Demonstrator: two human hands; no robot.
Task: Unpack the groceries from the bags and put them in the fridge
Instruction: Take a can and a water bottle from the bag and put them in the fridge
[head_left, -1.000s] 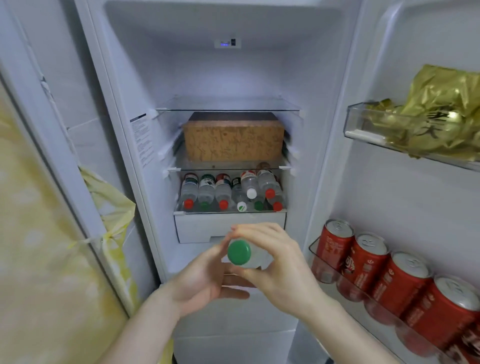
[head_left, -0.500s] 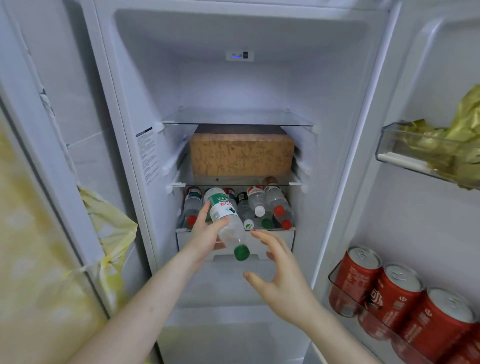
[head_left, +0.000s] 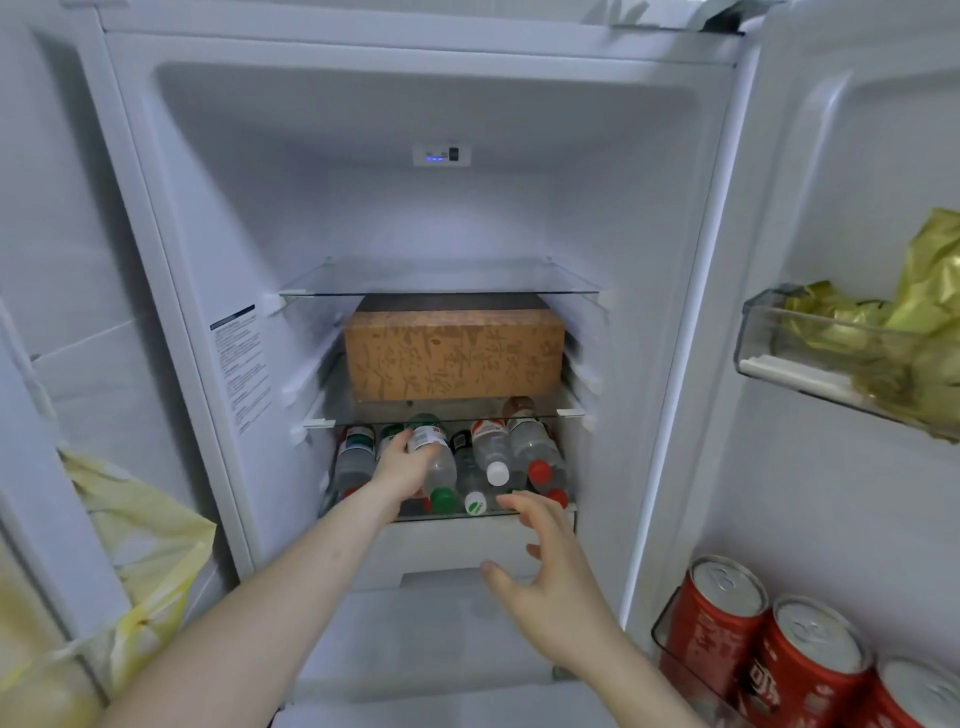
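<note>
Bottle (head_left: 435, 457) with the green cap lies on the other bottles (head_left: 511, 457) in the fridge (head_left: 208, 208) drawer. Left hand (head_left: 402, 467) grips it. Right hand (head_left: 545, 582) hangs spread, holding nothing. Next, I think: let go gently so it does not roll.

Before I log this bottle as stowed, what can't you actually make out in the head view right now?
- Bottle with the green cap: the left hand covers its near side, so whether it already rests on the other bottles is unclear.
- Bottle count: the left forearm hides the front left of the row.
- Red cans: cut off by the bottom right edge.
- Sticker on the fridge wall: print too small.
- Yellow bag: contents hidden.
</note>
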